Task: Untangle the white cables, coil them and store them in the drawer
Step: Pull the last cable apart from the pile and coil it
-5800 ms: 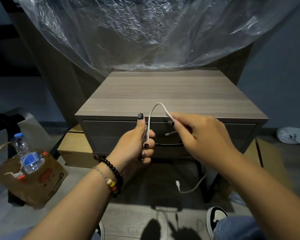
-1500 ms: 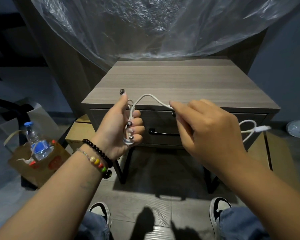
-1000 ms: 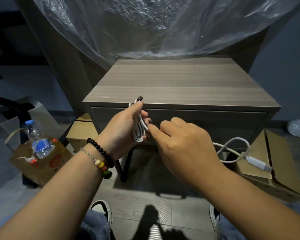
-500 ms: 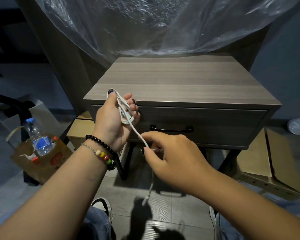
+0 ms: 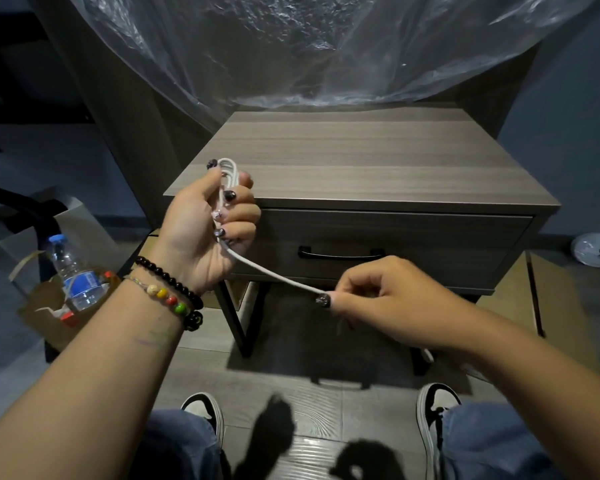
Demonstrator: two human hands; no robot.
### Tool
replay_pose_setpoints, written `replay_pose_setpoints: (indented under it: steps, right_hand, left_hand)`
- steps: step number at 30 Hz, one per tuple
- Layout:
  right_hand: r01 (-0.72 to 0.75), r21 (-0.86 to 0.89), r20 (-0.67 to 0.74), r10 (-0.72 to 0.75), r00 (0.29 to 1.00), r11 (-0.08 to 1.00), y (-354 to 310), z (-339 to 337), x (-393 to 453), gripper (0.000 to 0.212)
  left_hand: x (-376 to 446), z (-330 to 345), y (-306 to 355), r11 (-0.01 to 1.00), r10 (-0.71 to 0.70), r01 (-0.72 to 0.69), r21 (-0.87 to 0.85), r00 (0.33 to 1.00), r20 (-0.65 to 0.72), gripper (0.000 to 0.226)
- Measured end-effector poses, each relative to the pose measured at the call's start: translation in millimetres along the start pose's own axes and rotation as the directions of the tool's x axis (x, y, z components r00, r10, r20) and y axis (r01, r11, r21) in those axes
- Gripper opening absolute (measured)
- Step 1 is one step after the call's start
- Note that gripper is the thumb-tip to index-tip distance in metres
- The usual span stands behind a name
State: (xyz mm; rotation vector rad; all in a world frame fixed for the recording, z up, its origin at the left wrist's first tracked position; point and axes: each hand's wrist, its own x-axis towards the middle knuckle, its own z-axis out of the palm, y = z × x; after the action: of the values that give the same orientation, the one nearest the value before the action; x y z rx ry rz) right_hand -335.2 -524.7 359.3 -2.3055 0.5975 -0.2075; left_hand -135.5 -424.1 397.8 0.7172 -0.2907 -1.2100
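Left hand (image 5: 208,226) was raised in front of the nightstand's (image 5: 361,161) left front corner, palm toward the camera, fingers curled round a bundle of cable (image 5: 274,277) loops. Loop tops stuck out above the fist beside the thumb tip; the rest of the bundle was hidden inside the grip.

One strand left the bottom of the fist and ran taut, down and to the right, across the drawer (image 5: 395,244) front to the right hand (image 5: 388,299). Right hand was lower, below the drawer's front edge, thumb and forefinger pinching the strand, other fingers curled loosely. A short white piece showed below the right forearm near the stand's right leg; could not tell whether it was the plug end.

Drawer was closed, black handle (image 5: 340,253) just above the right hand, not touched. Cable was entirely off the nightstand top, held in the air between both hands.

Writing: bottle (image 5: 75,275) in a brown paper bag (image 5: 45,306) at left carried a blue label, text too small to read. Bag showed a red mark, unreadable. A white object (image 5: 596,254) on the floor at far right bore dark marks, also unreadable.

Bead bracelets (image 5: 174,292) sat on the left wrist. Clear plastic sheet (image 5: 309,46) hung behind the stand.
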Motion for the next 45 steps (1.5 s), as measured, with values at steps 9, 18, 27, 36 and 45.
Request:
replay_pose_setpoints:
  steps: [9, 18, 27, 36, 45]
  right_hand:
    - [-0.093, -0.502, -0.175, 0.005, 0.985, 0.86, 7.4, -14.5, -11.7, 0.04]
    - [-0.149, -0.493, -0.434, -0.095, 0.896, 0.857, 10.7, -24.7, -13.3, 0.039]
    - [-0.171, -0.458, -0.446, -0.059, 0.893, 0.873, 8.3, -32.1, -13.8, 0.039]
    - [-0.222, -0.325, -0.407, 0.076, 0.91, 0.919, 16.3, -52.1, -11.4, 0.021]
    - [-0.246, 0.095, -0.448, 0.262, 0.855, 0.965, 31.4, -59.4, -4.8, 0.02]
  left_hand:
    - [-8.4, 17.6, -33.1, 0.891, -0.157, 0.135, 0.433, 0.988, 0.014, 0.044]
    - [-6.7, 16.5, -49.1, 0.836, -0.326, 0.269, 0.479, 0.945, 0.038, 0.053]
    - [-6.2, 17.6, -65.8, 0.619, -0.387, 0.217, 0.755, 0.92, 0.054, 0.042]
    - [-2.4, 16.2, -65.8, 0.61, -0.192, 0.114, 0.784, 0.981, 0.007, 0.058]
    - [-0.9, 11.2, -64.2, 0.679, -0.09, 0.069, 0.731, 0.996, -0.011, 0.04]
